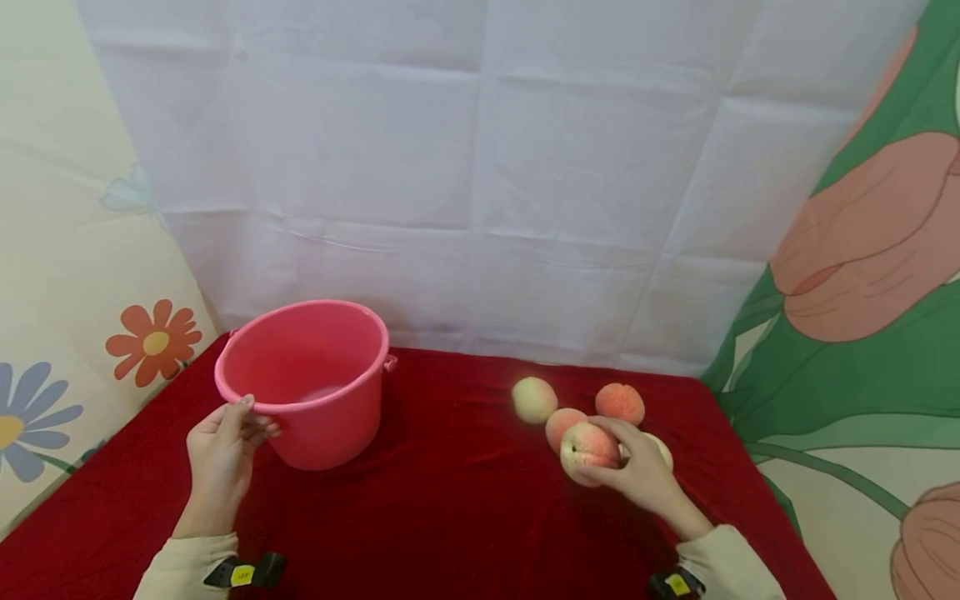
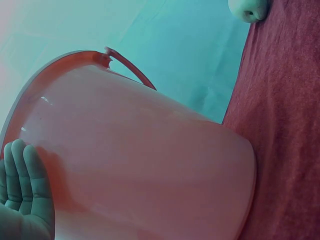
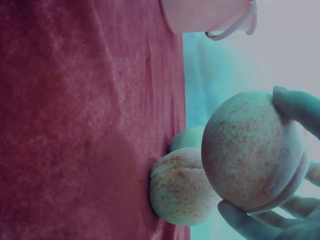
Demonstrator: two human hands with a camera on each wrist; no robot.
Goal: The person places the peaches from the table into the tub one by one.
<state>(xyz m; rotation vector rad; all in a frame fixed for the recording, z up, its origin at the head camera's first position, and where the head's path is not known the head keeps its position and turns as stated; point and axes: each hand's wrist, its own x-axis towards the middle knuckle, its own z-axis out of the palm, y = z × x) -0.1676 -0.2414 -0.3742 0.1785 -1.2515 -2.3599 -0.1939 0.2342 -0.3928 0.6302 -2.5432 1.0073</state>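
A pink bucket [image 1: 330, 429] stands upright at the left of the table. My left hand [image 1: 221, 454] pinches its near rim, thumb over the edge and fingers against the outer wall; the left wrist view shows those fingers [image 2: 34, 175] beside the wall. Over at the right, my right hand [image 1: 645, 471] holds a peach [image 1: 588, 452] between thumb and fingers. In the right wrist view that peach [image 3: 255, 150] is raised above the cloth. Other peaches lie around it: a pale one [image 1: 534, 400], a red one [image 1: 621, 403], a pinkish one [image 1: 564, 425], and a pale one [image 1: 660, 450] partly hidden behind the hand.
A dark red cloth [image 1: 450, 517] covers the table. Behind it hangs a creased white sheet [image 1: 465, 167]. Flower-patterned panels flank the table, one at left [image 1: 67, 250] and one at right [image 1: 862, 375]. The bucket's handle [image 2: 132, 67] hangs at its side.
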